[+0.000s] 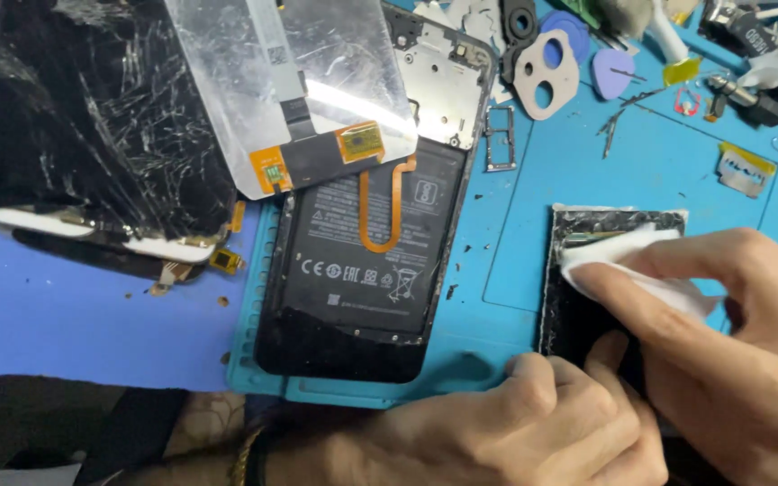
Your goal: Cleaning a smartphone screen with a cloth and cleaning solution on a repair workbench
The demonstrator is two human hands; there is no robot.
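Pressing a folded white wipe [628, 265] onto a dark phone part [587, 306], the right hand [731, 351] works with fingers extended flat, its grip closed on the wipe between thumb and forefingers. The part lies flat on the blue repair mat [587, 162] at the near right of the counter, its upper edge crusted with broken residue. The left hand [515, 432] rests at the part's lower left corner, fingers curled with nothing in them, thumb against the edge, apparently to keep it from sliding under the rubbing. To the left, an opened phone body [362, 270] lies with its battery exposed, a detached screen panel [299, 81] propped over its top. A shattered display [101, 126] lies well apart at far left.
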